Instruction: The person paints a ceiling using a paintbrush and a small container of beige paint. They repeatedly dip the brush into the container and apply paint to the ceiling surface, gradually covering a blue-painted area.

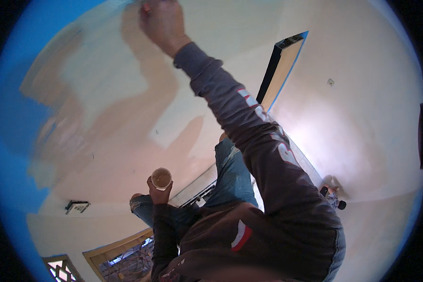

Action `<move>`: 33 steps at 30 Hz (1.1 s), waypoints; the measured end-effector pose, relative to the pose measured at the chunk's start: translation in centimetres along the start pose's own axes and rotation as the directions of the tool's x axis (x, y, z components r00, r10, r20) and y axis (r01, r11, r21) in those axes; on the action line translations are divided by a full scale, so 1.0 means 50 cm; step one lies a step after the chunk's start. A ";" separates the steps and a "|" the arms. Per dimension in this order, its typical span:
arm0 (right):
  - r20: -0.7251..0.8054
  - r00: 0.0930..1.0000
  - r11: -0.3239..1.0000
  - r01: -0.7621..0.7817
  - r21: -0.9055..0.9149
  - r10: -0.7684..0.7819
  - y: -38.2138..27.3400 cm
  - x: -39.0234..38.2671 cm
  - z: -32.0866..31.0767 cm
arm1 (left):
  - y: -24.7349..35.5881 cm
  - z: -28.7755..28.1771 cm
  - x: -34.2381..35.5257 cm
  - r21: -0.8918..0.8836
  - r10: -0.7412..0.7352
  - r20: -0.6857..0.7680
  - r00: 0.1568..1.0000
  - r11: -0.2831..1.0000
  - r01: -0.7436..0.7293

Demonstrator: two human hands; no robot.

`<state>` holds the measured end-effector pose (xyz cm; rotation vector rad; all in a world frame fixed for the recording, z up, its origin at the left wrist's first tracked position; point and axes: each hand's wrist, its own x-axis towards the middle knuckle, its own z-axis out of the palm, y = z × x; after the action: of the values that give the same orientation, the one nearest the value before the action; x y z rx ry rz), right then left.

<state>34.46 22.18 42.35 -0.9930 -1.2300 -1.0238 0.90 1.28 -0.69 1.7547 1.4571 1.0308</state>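
Observation:
My left hand [158, 194] is wrapped round a small pale cup [161, 171], held upright at about knee height. Brownish liquid shows inside the cup. My right hand [163, 27] is stretched far up against the wall at the top of the view, its fingers closed. A small orange-red bit of whatever it grips shows at the fingers; the rest is hidden or cut off by the upper edge. The wall [127, 56] around this hand is cream, with a brushed, uneven border against a blue painted area [14, 117] on the left.
A doorway [286, 66] edged in blue stands right of my arm. A small switch plate [330, 82] is on the right wall. Another person [332, 195] is low at the right. A dark wall fitting [77, 206] and a wood-framed window [127, 256] lie lower left.

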 end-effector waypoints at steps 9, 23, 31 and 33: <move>0.432 0.879 0.669 -0.444 0.595 0.200 -0.055 0.077 -0.033 | 0.001 -0.009 -0.009 0.046 0.007 -0.038 0.999 0.999 -0.005; 0.232 0.936 0.903 -0.325 0.281 0.265 0.419 0.117 -0.133 | -0.007 0.004 0.006 0.002 0.055 0.007 0.998 0.998 -0.055; 0.255 0.942 0.937 -0.129 -0.323 0.218 0.336 0.082 -0.134 | 0.005 -0.013 0.001 0.008 0.003 0.026 1.000 1.000 -0.003; 0.212 0.960 0.976 -0.154 -0.152 0.185 0.239 0.058 -0.121 | 0.012 -0.012 0.002 -0.022 -0.032 0.034 0.999 0.999 0.033</move>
<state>47.68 19.14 44.29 -1.3264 -1.2455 -0.8851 0.70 1.27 0.15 1.7187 1.4434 0.9927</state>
